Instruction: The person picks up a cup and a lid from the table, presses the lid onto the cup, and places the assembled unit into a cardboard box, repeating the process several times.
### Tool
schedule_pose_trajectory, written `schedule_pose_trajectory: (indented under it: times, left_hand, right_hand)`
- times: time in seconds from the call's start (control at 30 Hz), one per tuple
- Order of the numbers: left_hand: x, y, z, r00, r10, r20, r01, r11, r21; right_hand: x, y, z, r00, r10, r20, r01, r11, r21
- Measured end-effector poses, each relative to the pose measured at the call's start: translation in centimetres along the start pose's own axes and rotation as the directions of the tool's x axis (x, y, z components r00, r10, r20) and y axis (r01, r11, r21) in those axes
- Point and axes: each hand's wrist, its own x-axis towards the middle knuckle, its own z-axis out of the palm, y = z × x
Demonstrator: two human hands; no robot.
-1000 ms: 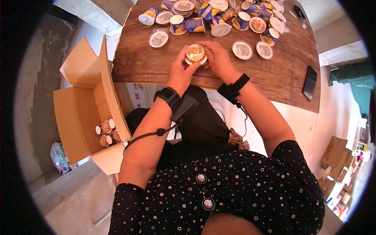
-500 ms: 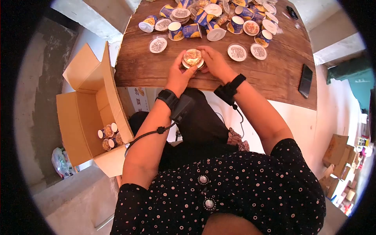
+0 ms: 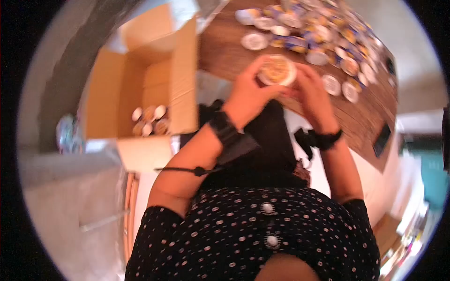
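Between my hands is a small round snack cup (image 3: 277,70), its clear top facing me with orange-brown food showing through. My left hand (image 3: 251,93) is wrapped round its left side, the thumb along the near rim. On the other side my right hand (image 3: 313,96) has its fingers closed against the cup's right edge; the fingertips are partly hidden and blurred. Past the hands, a pile of blue, yellow and white cups (image 3: 296,44) lies on the wooden table (image 3: 220,51). Several white printed lids (image 3: 254,41) face up near the pile.
An open cardboard box (image 3: 183,89) stands left of the table with several cups (image 3: 148,122) inside at its near end. A black phone (image 3: 382,139) lies by the table's right edge. A plastic bag (image 3: 68,133) sits beyond the box.
The view has swung left and blurred, so the box now appears larger and higher. My hands, still round the cup, have come nearer and past the table's front edge.
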Motion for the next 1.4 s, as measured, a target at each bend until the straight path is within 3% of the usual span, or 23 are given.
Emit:
schedule_pose_trajectory:
  times: [0.03, 0.1, 0.13, 0.2, 0.3, 0.37, 0.47, 0.5, 0.57, 0.63, 0.77, 0.9, 1.03, 1.17, 1.4]
  left_hand:
    - [-1.0, 1.2, -0.7, 0.997, 0.071, -0.035, -0.061, 0.972, 0.225]
    - [-2.8, 3.6, -2.0, 0.978, 0.193, -0.079, -0.152, 0.919, 0.364]
    - [-3.7, 4.5, -2.7, 0.973, 0.198, -0.115, -0.142, 0.916, 0.374]
    - [-5.1, 6.0, -3.8, 0.971, 0.134, -0.199, -0.123, 0.990, 0.068]
    - [-6.8, 7.8, -6.9, 0.952, 0.207, -0.226, -0.213, 0.977, -0.005]
    - [-7.9, 9.6, -8.9, 0.943, 0.215, -0.254, -0.219, 0.976, 0.015]
    - [-9.3, 11.0, -12.4, 0.887, 0.326, -0.326, -0.273, 0.941, 0.199]
    - [-9.9, 11.7, -13.3, 0.886, 0.325, -0.332, -0.271, 0.942, 0.198]
    - [-11.2, 13.4, -14.9, 0.883, 0.212, -0.418, -0.111, 0.961, 0.253]
    - [-12.4, 13.4, -17.1, 0.876, 0.214, -0.433, -0.120, 0.965, 0.234]
    - [-14.8, 13.3, -21.0, 0.880, 0.182, -0.439, -0.085, 0.969, 0.232]
    - [-16.0, 12.2, -23.4, 0.861, 0.191, -0.471, -0.049, 0.954, 0.296]
    - [-16.5, 10.5, -25.7, 0.858, 0.152, -0.491, -0.010, 0.960, 0.278]
    - [-16.2, 7.4, -29.4, 0.883, 0.137, -0.448, 0.039, 0.931, 0.362]
    - [-11.2, 0.4, -34.7, 0.965, -0.161, -0.208, 0.239, 0.869, 0.433]
  right_hand:
    - [-0.2, -0.7, 0.8, 0.998, -0.056, 0.032, 0.059, 0.992, -0.111]
    - [-0.5, -2.1, 2.7, 0.994, 0.071, 0.085, -0.080, 0.992, 0.099]
    - [-0.5, -2.9, 3.8, 0.988, 0.046, 0.150, -0.066, 0.989, 0.130]
    - [-0.5, -4.2, 6.7, 0.983, 0.023, 0.184, -0.045, 0.992, 0.120]
    - [-0.3, -6.1, 10.9, 0.971, -0.001, 0.241, -0.018, 0.997, 0.075]
    - [0.2, -6.8, 13.4, 0.909, -0.063, 0.412, 0.041, 0.997, 0.061]
    - [1.4, -6.5, 17.3, 0.873, -0.090, 0.479, 0.066, 0.996, 0.067]
    - [2.0, -6.4, 18.4, 0.843, -0.101, 0.528, 0.073, 0.995, 0.073]
    - [3.1, -6.3, 20.5, 0.798, -0.086, 0.596, 0.091, 0.996, 0.022]
    - [3.9, -5.9, 22.7, 0.682, -0.100, 0.724, 0.104, 0.994, 0.039]
    - [4.7, -4.6, 26.1, 0.635, -0.004, 0.773, 0.121, 0.988, -0.095]
    - [5.6, -2.9, 28.6, 0.562, 0.067, 0.824, 0.022, 0.995, -0.097]
    - [6.5, -2.3, 28.7, 0.555, 0.112, 0.824, 0.001, 0.991, -0.136]
    - [7.9, -1.8, 25.8, 0.621, 0.151, 0.769, -0.036, 0.986, -0.165]
    - [6.8, -2.5, 18.9, 0.735, 0.250, 0.630, -0.153, 0.967, -0.205]
